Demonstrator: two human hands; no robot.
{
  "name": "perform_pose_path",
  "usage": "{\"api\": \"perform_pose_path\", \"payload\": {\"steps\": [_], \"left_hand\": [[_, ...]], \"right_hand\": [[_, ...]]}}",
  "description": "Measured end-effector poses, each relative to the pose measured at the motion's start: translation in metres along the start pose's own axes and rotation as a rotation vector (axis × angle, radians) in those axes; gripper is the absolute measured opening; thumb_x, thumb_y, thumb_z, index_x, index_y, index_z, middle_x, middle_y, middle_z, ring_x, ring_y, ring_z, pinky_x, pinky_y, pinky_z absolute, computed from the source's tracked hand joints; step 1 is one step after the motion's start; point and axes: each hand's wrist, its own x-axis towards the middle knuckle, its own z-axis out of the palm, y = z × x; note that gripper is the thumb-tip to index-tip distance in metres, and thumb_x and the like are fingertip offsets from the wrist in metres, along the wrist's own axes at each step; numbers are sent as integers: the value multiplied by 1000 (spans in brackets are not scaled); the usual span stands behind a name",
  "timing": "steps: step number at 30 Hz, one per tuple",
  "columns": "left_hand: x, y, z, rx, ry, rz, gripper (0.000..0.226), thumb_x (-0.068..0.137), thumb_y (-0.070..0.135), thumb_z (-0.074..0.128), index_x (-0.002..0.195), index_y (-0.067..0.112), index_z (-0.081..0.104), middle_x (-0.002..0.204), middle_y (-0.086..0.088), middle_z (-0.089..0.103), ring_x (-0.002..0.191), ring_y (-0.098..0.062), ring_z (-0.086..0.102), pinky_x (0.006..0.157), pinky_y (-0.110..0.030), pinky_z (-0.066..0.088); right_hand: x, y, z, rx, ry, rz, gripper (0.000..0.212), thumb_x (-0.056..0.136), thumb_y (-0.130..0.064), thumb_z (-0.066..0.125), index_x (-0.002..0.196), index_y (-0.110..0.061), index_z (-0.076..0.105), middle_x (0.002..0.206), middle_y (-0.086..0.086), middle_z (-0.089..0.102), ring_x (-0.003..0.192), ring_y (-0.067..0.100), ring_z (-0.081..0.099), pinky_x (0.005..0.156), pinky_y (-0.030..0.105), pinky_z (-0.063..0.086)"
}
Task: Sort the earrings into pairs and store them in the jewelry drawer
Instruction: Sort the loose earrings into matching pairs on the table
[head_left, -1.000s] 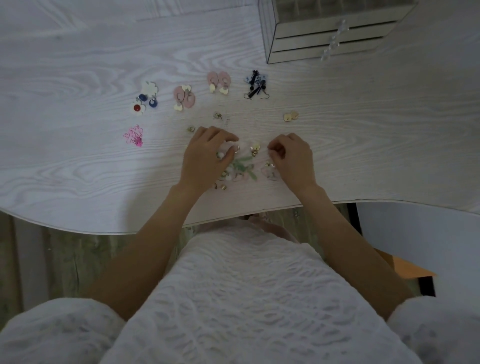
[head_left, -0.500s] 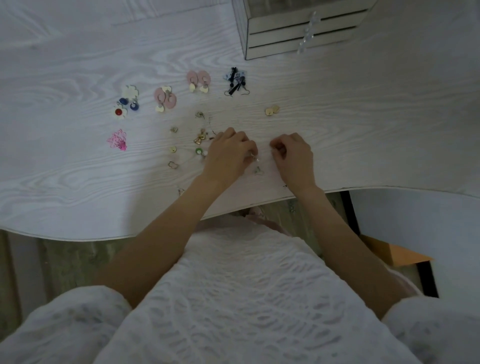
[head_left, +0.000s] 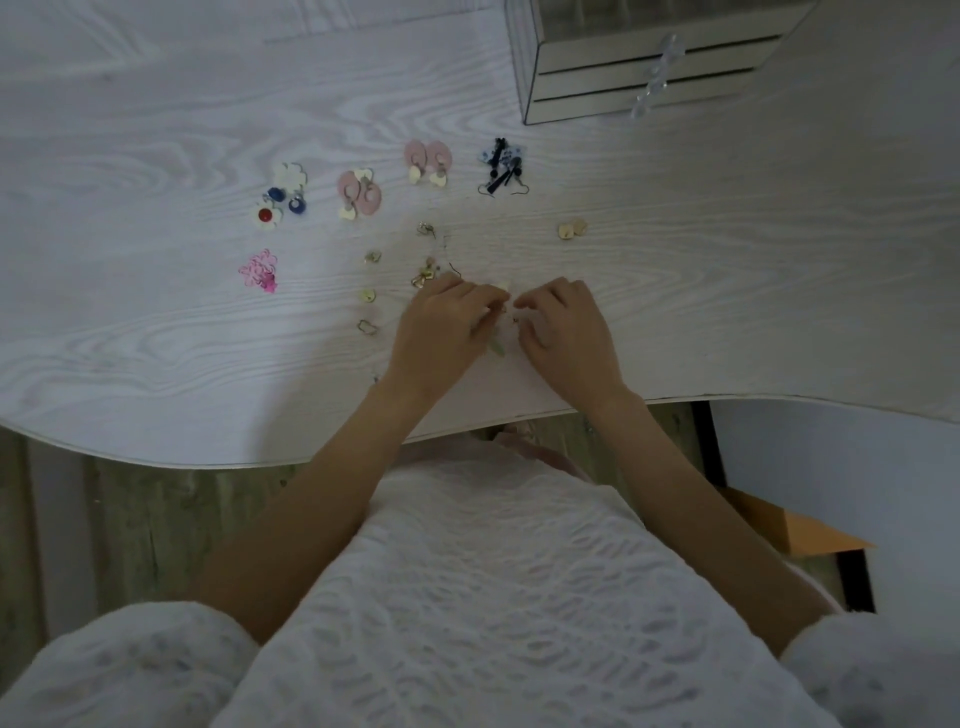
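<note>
Sorted earrings lie in a row across the table: a blue and white flower pair, two pink pairs, a black and blue pair, a gold pair and a magenta pair. Several small gold earrings are scattered left of my hands. My left hand and right hand meet fingertip to fingertip near the front edge, pinching small pieces; a green leaf earring shows between them. The clear jewelry drawer box stands shut at the back.
The white wood-grain table has a curved front edge close to my wrists. An orange box sits on the floor at the right, beside a white surface.
My left hand slid right, off the loose pile, to meet my right hand; several small gold earrings it covered now show at its left. The view shifted slightly.
</note>
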Motion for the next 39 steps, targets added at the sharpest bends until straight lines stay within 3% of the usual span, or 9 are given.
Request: {"api": "perform_pose_path", "payload": {"steps": [4, 7, 10, 14, 20, 26, 29, 34, 39], "left_hand": [[7, -32, -24, -151, 99, -367, 20, 84, 16, 63, 104, 13, 67, 97, -1, 69, 86, -11, 51, 75, -21, 37], [24, -61, -29, -86, 60, -504, 31, 83, 16, 63, 113, 14, 61, 111, -3, 63, 95, -20, 54, 80, -20, 32], [30, -74, -37, -103, 56, -510, 40, 77, 11, 63, 117, 13, 57, 113, -9, 59, 97, -22, 53, 82, -22, 34], [7, -84, -46, -48, -13, -542, 46, 73, 9, 64, 118, 13, 57, 115, -12, 56, 102, -29, 50, 83, -26, 35], [13, -89, -42, -68, -40, -651, 34, 77, 23, 64, 109, 13, 61, 102, -6, 62, 90, -24, 57, 79, -33, 45], [11, -96, -42, -41, 9, -523, 14, 83, 18, 62, 95, 12, 68, 93, -7, 67, 81, -20, 61, 73, -27, 45], [3, -107, -47, -70, 27, -515, 13, 84, 16, 63, 94, 13, 70, 91, -7, 66, 76, -13, 57, 73, -23, 44], [-19, -126, -57, -66, 49, -538, 18, 83, 17, 65, 101, 14, 68, 89, -7, 64, 81, -20, 58, 74, -25, 42], [-33, -132, -60, -33, 67, -559, 17, 81, 21, 66, 96, 13, 67, 88, -6, 67, 79, -20, 60, 71, -26, 42]], "right_hand": [[-1, 0, 6, 4, -32, 31, 14, 79, -11, 67, 91, -5, 64, 88, 13, 59, 84, 28, 52, 68, 29, 42], [1, 1, 6, -2, -53, 36, 11, 80, -12, 66, 89, -6, 64, 86, 12, 59, 84, 27, 52, 67, 32, 46], [7, 0, 2, -17, -61, 20, 12, 83, -16, 64, 90, -6, 65, 88, 11, 61, 85, 27, 53, 73, 32, 46], [35, -19, -1, 27, -10, -11, 12, 86, -15, 60, 91, -5, 65, 87, 12, 61, 85, 27, 54, 74, 20, 34], [103, -53, 25, -11, -78, -89, 19, 88, -18, 57, 101, -5, 62, 98, 13, 61, 95, 28, 53, 81, 31, 42], [130, -61, 37, -24, -168, 26, 15, 86, -18, 60, 96, -7, 63, 97, 11, 63, 92, 24, 56, 74, 30, 42], [140, -62, 34, 9, -198, 32, 12, 84, -12, 62, 93, -6, 68, 95, 10, 68, 88, 22, 60, 78, 31, 47], [144, -86, 47, 37, -253, -83, 15, 86, -5, 56, 93, -4, 69, 96, 14, 65, 90, 27, 58, 75, 31, 42], [127, -121, 68, 115, -286, -110, 14, 87, -13, 58, 91, -4, 68, 93, 12, 66, 85, 25, 59, 74, 31, 42]]}}
